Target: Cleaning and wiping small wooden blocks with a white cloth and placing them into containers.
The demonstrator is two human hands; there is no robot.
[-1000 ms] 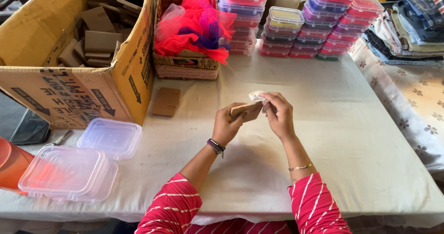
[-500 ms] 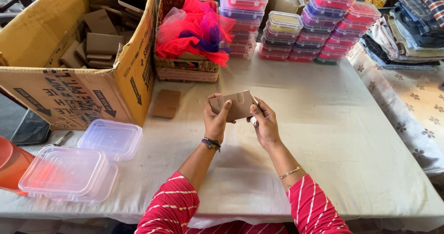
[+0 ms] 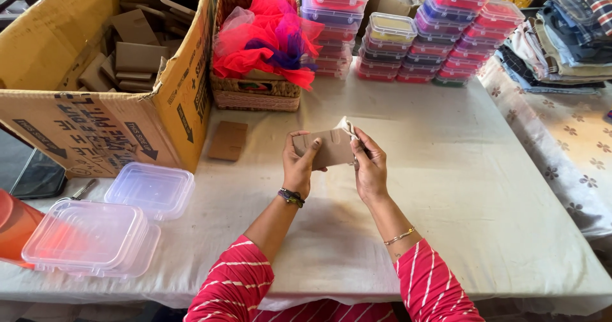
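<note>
Here both hands grip one small brown cardboard piece (image 3: 323,149) just right of the big cardboard box (image 3: 95,124): left hand (image 3: 298,164) and right hand (image 3: 368,164) pinching opposite edges. Looks light, stiff but bendable; edges hold best.

White cloth-covered bench (image 3: 484,188). At far left, a large open cardboard box (image 3: 95,115) filled with brown cardboard pieces (image 3: 131,48). Just beside its right wall, a flat brown cardboard square (image 3: 228,140) lying on the cloth. Behind that square, a woven basket (image 3: 255,96) heaped with red, pink and purple netting (image 3: 268,32). Along the far edge, stacked lidded plastic containers (image 3: 408,35) with coloured contents. At near left, clear plastic lids and tubs (image 3: 92,236), one smaller lid (image 3: 150,190) just beside them. Folded fabrics (image 3: 564,32) at far right.
</note>
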